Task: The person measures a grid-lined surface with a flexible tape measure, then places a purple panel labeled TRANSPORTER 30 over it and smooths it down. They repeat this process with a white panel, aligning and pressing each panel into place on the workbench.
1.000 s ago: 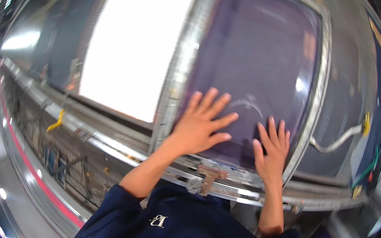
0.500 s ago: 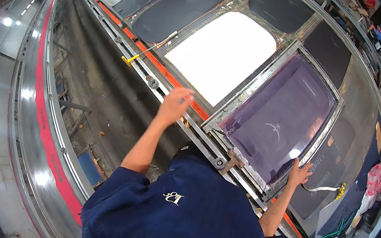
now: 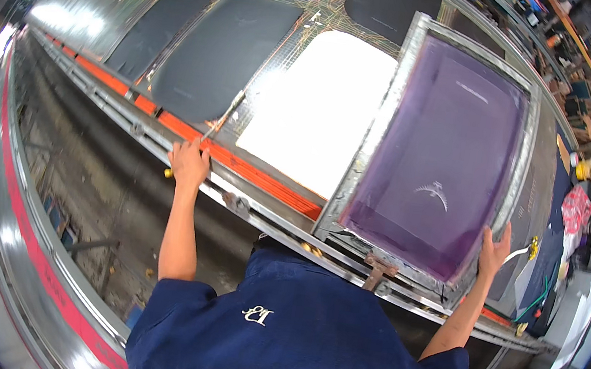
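Note:
A screen-printing frame (image 3: pixel 377 139) with metal edges and purple mesh (image 3: pixel 442 140) lies over the table in front of me on the right. Two small pale marks show in the mesh. My right hand (image 3: pixel 495 252) is closed on its right edge near the lower corner, thumb toward the mesh. Off to the left, my left hand (image 3: pixel 190 163) wraps the yellow handle of a thin rod tool (image 3: pixel 233 108) at the table's rail. The handle is mostly hidden, and the rod reaches over the table. Between the hands lies a rounded white panel (image 3: pixel 320 106), left of the frame.
Several black panels (image 3: pixel 227 51) lie beyond and left of the white one. An orange strip (image 3: pixel 267 172) and a metal rail (image 3: pixel 269 220) run along the near edge, with a rusty clamp (image 3: pixel 379 270) below the frame. Farther right sits a red-and-white plastic bag (image 3: pixel 576 210).
My left hand has moved left and closed on the rod tool's yellow handle. My right hand remains at the frame's right edge. The view has turned and shifted.

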The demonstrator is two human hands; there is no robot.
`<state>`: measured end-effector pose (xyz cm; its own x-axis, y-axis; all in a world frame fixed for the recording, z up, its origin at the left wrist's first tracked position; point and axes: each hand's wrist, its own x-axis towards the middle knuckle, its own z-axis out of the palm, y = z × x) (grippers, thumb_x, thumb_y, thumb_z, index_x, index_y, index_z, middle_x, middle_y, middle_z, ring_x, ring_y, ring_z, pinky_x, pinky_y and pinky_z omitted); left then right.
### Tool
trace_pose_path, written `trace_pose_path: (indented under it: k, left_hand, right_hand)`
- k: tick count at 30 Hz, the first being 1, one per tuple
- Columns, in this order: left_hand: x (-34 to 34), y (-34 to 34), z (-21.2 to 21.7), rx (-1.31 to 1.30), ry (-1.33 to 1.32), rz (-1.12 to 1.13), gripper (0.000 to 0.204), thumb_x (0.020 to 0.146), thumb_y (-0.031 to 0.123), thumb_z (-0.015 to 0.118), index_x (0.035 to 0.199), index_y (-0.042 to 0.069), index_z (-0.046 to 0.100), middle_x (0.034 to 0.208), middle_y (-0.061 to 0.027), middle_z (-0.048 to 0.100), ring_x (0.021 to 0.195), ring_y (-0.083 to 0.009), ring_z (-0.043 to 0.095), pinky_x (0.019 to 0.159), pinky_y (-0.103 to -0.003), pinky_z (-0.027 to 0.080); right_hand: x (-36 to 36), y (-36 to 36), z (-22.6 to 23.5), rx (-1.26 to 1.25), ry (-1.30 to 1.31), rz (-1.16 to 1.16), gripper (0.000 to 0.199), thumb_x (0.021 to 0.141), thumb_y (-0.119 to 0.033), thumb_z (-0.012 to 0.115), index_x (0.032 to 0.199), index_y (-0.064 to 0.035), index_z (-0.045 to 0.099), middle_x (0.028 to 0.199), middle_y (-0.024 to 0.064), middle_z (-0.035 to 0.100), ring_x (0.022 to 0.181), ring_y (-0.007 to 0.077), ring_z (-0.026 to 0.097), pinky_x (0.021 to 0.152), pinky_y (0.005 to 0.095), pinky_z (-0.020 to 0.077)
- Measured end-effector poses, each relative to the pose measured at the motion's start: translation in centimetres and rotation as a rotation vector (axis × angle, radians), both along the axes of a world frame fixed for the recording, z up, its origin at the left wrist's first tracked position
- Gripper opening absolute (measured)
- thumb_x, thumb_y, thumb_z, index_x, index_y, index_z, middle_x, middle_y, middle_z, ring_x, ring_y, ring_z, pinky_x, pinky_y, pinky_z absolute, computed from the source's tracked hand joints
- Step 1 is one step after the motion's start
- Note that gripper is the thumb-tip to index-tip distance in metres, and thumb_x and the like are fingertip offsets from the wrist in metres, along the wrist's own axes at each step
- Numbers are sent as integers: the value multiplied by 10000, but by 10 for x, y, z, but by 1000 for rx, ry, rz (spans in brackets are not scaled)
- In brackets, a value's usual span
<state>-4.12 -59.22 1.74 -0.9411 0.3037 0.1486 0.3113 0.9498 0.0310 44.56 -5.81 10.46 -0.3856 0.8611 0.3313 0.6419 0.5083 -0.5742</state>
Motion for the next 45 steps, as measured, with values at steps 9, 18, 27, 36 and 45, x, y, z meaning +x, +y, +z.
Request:
trace_pose_path:
  k: [9,18,27,36,45]
  left_hand:
    - [-42,-44,16,410,3,-162,145,967,175,600,992,52,673,773,-121,604,825,-341,548,780,-471,431]
    - [-67,-62,13,365,-99,-262,141,968,169,601,964,53,680,790,-84,616,930,-290,562,807,-442,382]
    - [-65,-50,-9,183,-18,-322,210,967,199,597,1085,51,688,906,-86,629,987,-305,567,881,-461,389]
    - [-51,-23,8,78,34,-254,341,1007,253,568,1288,74,638,1181,-119,635,1105,-304,566,947,-456,356]
    - [-31,-4,6,-4,-93,-125,484,1022,276,467,1421,5,503,1370,-215,532,1257,-367,476,1036,-495,295]
  right_hand:
    - [-198,-109,-91,-405,121,-1,744,824,-261,758,1415,89,473,1374,288,558,1255,281,556,1042,349,425]
    - [-229,-153,-110,-230,8,-63,758,825,-315,736,1453,12,468,1579,341,243,1475,425,278,1154,428,303]
    - [-225,-153,-118,-156,-95,-70,799,832,-317,709,1487,16,396,1547,342,301,1489,443,217,1221,487,162]
    - [-235,-156,-103,-248,-153,-27,809,826,-226,683,1484,74,321,1523,291,361,1461,479,247,1211,524,166]
    - [-246,-147,-86,-415,-237,-64,825,808,-212,703,1499,45,332,1553,259,339,1483,445,216,1209,534,119]
